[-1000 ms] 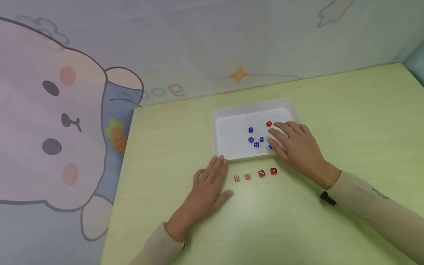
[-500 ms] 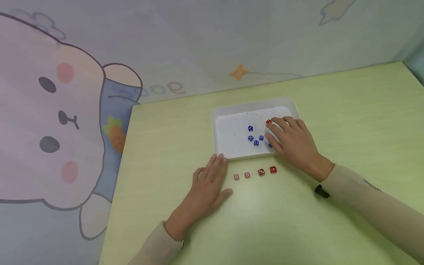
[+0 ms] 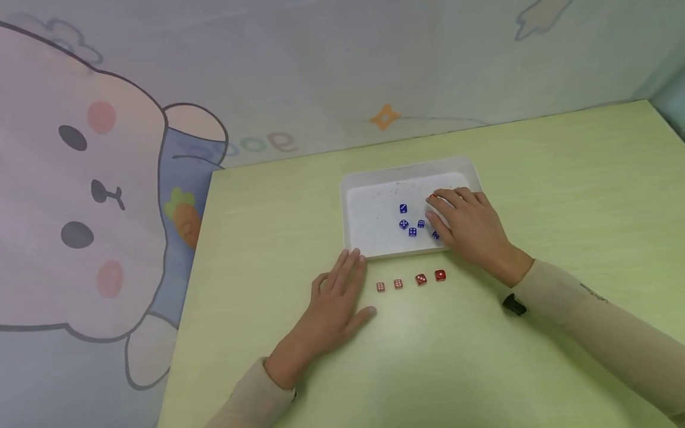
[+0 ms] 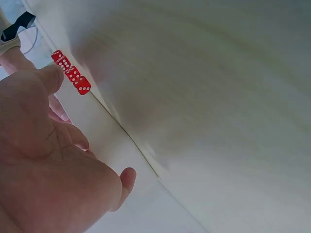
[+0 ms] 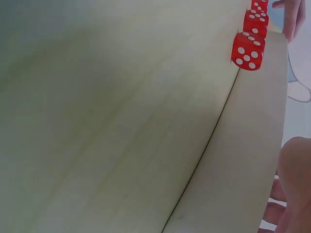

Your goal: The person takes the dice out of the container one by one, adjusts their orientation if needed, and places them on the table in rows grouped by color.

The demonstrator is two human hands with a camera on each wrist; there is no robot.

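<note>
Our right hand [image 3: 471, 223] has crept over the red die [image 3: 432, 197] at the tray's [image 3: 353, 184] two o'clock (grip hidden, cannot tell). Left hand [image 3: 334, 297] stays flat, fingers apart.

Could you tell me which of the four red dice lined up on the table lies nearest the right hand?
The rightmost red die, at the row's right end.

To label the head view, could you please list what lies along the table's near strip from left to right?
Left hand → two pale red dice → two darker red dice → right sleeve.
</note>
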